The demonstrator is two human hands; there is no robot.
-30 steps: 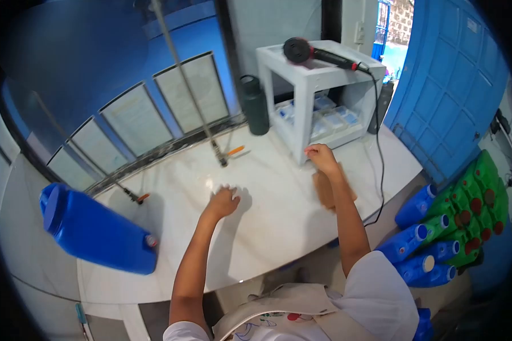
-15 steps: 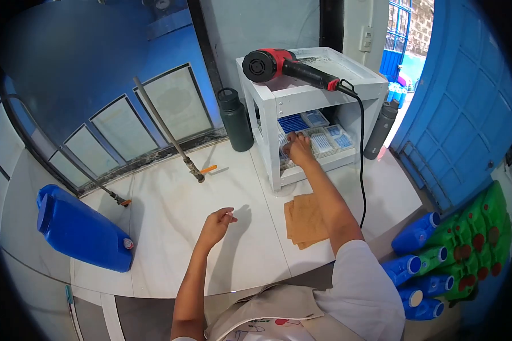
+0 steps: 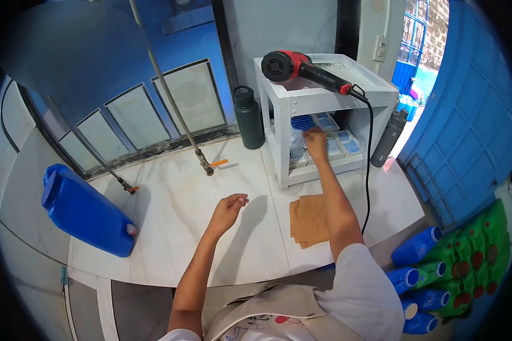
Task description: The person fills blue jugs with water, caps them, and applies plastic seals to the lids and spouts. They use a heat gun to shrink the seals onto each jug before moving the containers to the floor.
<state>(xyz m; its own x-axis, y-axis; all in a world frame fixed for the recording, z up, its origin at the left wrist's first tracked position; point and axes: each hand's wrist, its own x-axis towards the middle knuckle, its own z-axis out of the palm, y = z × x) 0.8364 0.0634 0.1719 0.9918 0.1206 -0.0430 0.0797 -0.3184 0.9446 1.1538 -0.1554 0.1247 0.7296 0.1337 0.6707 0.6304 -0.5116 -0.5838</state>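
Observation:
My right hand (image 3: 316,142) reaches into the lower compartment of a white shelf unit (image 3: 290,102), its fingers among trays of small blue and clear packets (image 3: 301,122). Whether it grips one I cannot tell. My left hand (image 3: 228,207) hovers over the white marble counter (image 3: 170,216) with its fingers loosely curled and nothing in them. A stack of brown paper pieces (image 3: 310,219) lies on the counter beside my right forearm. A red and black heat gun (image 3: 296,65) rests on top of the shelf unit, and its cord hangs down the right side.
A blue jerrycan (image 3: 88,210) lies on its side at the counter's left end. Two pipes with orange-handled taps (image 3: 207,165) come down over the counter. A dark green bottle (image 3: 249,116) and a grey bottle (image 3: 388,139) flank the shelf unit. Blue and green jerrycans (image 3: 418,244) are piled on the floor at right.
My right hand went from the counter by the shelf unit into its lower compartment and now sits slightly further right. My left hand lifted off the counter. The view shifted.

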